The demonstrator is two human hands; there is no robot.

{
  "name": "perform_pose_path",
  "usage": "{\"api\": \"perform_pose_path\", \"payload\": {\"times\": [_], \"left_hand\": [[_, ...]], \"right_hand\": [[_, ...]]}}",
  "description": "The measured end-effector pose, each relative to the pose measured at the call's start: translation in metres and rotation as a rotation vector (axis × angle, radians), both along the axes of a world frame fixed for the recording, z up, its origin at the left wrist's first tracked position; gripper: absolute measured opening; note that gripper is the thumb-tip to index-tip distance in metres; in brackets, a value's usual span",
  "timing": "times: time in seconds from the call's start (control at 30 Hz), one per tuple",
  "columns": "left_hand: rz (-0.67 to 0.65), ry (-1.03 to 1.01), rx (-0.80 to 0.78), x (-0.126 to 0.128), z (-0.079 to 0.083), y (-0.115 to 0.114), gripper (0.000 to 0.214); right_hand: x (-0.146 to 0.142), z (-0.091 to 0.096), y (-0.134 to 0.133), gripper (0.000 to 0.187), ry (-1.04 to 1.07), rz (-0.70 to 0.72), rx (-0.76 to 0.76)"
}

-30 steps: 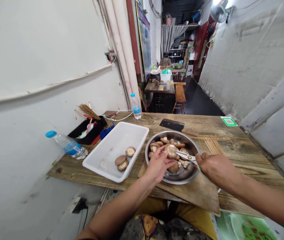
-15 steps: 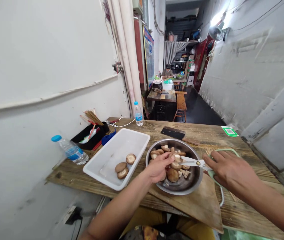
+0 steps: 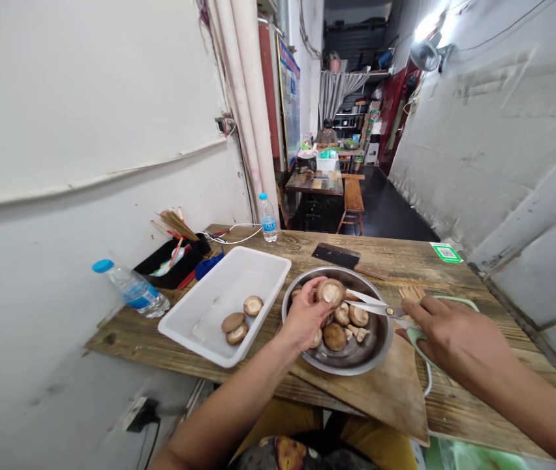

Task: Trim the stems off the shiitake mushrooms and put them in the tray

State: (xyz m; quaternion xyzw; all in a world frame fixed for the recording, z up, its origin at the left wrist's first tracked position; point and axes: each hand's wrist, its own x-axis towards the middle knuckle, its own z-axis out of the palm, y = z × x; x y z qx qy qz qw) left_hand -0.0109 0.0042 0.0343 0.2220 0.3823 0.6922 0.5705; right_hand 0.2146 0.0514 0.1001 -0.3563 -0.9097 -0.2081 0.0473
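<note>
Over the steel bowl (image 3: pixel 380 346), my left hand (image 3: pixel 305 316) is closed around a brown mushroom (image 3: pixel 331 293), its pale underside turned up. My right hand (image 3: pixel 447 329) grips the pale green handles of a pair of scissors (image 3: pixel 376 307). The blades point left and reach the right side of the held mushroom, where a pale stem piece shows at them. More whole mushrooms (image 3: pixel 335 337) and several cut stems (image 3: pixel 357 333) lie in the bowl below. To the left, a white plastic tray (image 3: pixel 209 294) holds 3 mushrooms (image 3: pixel 233 322).
A cleaver (image 3: pixel 337 255) lies behind the bowl, and a wooden board (image 3: pixel 395 398) lies under it. Water bottles (image 3: pixel 134 290) and a black box (image 3: pixel 170 261) stand along the left side. Toothpick-like sticks (image 3: pixel 411 292) lie near my right hand. A person (image 3: pixel 327 135) sits far back.
The mushroom in my left hand is raised and tilted, its underside now showing clearly. A stem piece now shows at the scissor blades. The view has shifted slightly.
</note>
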Motion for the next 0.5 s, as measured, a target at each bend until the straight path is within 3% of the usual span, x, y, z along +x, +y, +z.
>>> {"api": "perform_pose_path", "payload": {"times": [0.5], "left_hand": [[-0.053, -0.128, 0.052, 0.007, -0.003, -0.003, 0.049]], "right_hand": [[-0.015, -0.002, -0.006, 0.023, -0.132, 0.021, 0.087]]}}
